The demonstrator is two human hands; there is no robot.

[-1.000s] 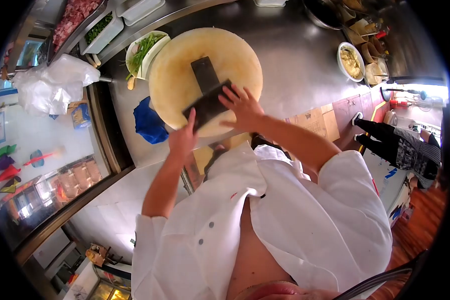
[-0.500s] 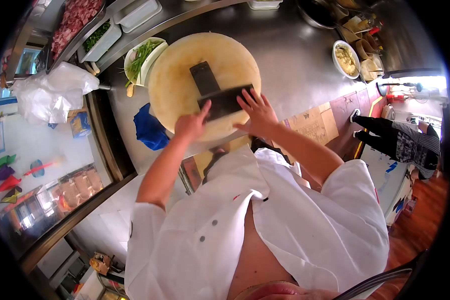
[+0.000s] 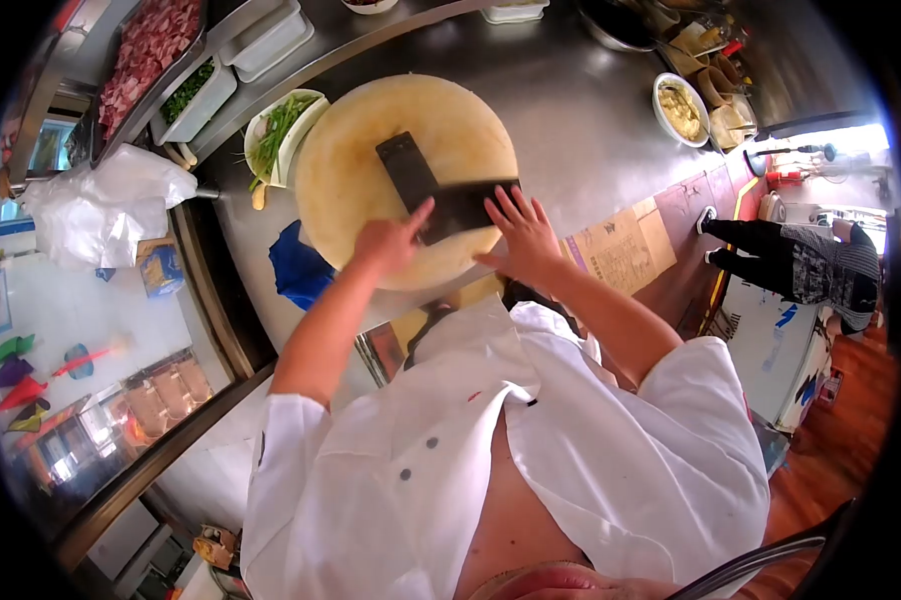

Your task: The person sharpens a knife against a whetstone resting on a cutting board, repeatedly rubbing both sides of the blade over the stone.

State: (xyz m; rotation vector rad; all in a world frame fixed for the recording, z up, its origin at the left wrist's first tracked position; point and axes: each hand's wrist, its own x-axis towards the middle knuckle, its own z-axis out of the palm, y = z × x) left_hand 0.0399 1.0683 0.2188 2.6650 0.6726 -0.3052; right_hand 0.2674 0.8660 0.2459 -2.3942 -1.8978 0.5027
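A dark rectangular block, looking like a whetstone (image 3: 405, 165), lies on the round wooden chopping board (image 3: 346, 130). Across its near end rests a wide dark blade, apparently a cleaver (image 3: 461, 207). My left hand (image 3: 391, 242) is closed at the blade's left end, its index finger stretched along the metal. The handle is hidden there, and the hand is slightly blurred. At the other end, my right hand (image 3: 527, 238) has its fingers spread, with the fingertips on the blade and the thumb apart.
Left of the board are a bowl of green vegetables (image 3: 289, 118) and a blue cloth (image 3: 299, 268). A meat tray (image 3: 156, 60) stands upper left. Toward the right are a bowl of yellowish food (image 3: 683, 110) and a flattened cardboard sheet (image 3: 623, 250). A person (image 3: 811, 265) is farther right.
The cleaver and both hands have shifted slightly right across the block. The block keeps its place on the board. The whole view has tilted a little.
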